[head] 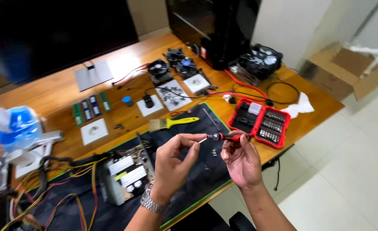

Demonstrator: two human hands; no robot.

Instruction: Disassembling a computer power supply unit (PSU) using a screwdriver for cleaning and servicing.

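My right hand point(241, 161) grips a red and black screwdriver point(229, 137) by its handle, held level above a dark work mat point(197, 128). My left hand point(172, 161), with a metal watch on the wrist, pinches the screwdriver's bit tip point(203, 140) between thumb and forefinger. Just left of and below my left hand lies an open power supply unit point(122, 176) with bundled yellow and black cables. A red case of screwdriver bits point(261, 122) lies open to the right of the screwdriver.
A yellow-handled brush point(172, 123) lies on the mat's far edge. Memory sticks point(90, 108), cooling fans point(174, 64), a large cooler point(261, 60), white boxes and red cables spread over the wooden table. A dark computer case point(214, 25) stands behind. A cardboard box point(347, 70) sits on the floor.
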